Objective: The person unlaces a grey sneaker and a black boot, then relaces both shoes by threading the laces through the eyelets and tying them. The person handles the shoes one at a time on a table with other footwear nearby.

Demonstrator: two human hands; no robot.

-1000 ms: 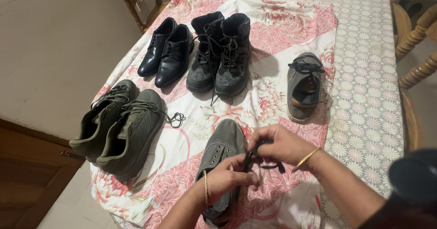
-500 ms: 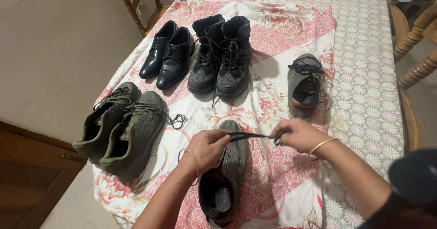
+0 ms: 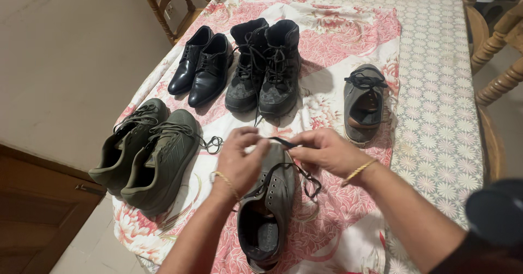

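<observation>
Both hands are over the grey low-top lace-up shoe (image 3: 269, 208), which lies on the pink-and-white floral cloth (image 3: 338, 39) at the near end of the worktop (image 3: 436, 88), its opening towards the camera and its toe pointing away. The left hand (image 3: 239, 159), a thin gold bangle at its wrist, is pinched shut on the shoe's black lace (image 3: 283, 142), thumb and fingers closed just above the toe end. The right hand (image 3: 324, 151), also wearing a gold bangle, grips the same lace from the other side, and the short stretch between the two hands runs nearly level. More of the lace hangs down in a loose loop to the right of the shoe's eyelets.

Further right and up the cloth sits the matching grey shoe (image 3: 364, 107), already laced in black, well apart from the hands. To the left, a pair of olive-green trainers (image 3: 150, 148) stands side by side, one lace end trailing onto the cloth near the left hand. At the far end are a pair of shiny black leather dress shoes (image 3: 200, 67) and, just beside them, a pair of dark grey-black lace-up ankle boots (image 3: 264, 67). Wooden chairs (image 3: 493, 39) stand round the worktop.
</observation>
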